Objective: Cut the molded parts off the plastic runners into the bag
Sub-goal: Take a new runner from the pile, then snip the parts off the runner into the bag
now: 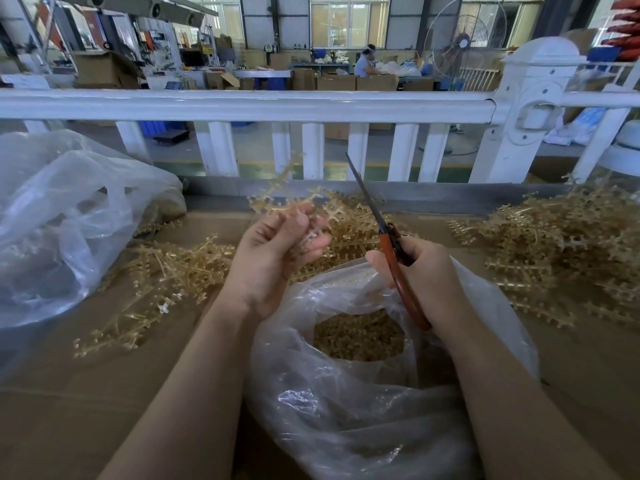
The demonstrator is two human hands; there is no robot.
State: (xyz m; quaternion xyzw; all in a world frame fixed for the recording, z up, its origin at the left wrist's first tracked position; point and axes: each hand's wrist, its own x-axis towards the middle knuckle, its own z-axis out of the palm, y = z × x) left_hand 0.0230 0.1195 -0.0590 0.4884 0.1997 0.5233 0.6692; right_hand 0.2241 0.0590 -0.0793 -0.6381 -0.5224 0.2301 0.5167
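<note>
A translucent amber runner (294,199), blurred, sticks up from the left hand (277,251), whose fingers curl round its lower end just above the far rim of the open bag (346,410). That clear plastic bag sits on the table between the two forearms, its mouth showing a heap of small amber cut parts (358,336) inside. Over the right side of the bag's mouth the right hand (419,282) grips the orange handles of a pair of scissors (381,230). The blades point up and away from the bag and lie together, their tip well clear of the runner, to its right.

Beyond the bag, more runners (349,223) lie piled behind the left hand. Left of the bag a loose spread of runners (156,282) reaches across the brown cardboard-covered table (86,393), and right of the bag a thicker heap (571,247) climbs toward the table's far corner. Farther left of the bag a second large clear bag (59,220) slumps on the table; what it holds I cannot tell.

Behind the table, past the bag, runs a white railing (242,103) with a heavy post (533,98) at its right end. Through it I see a factory floor with cardboard boxes (339,83), benches, a big standing fan (464,36) and bright windows along the far wall. A person (365,64) sits working at a distant bench.
</note>
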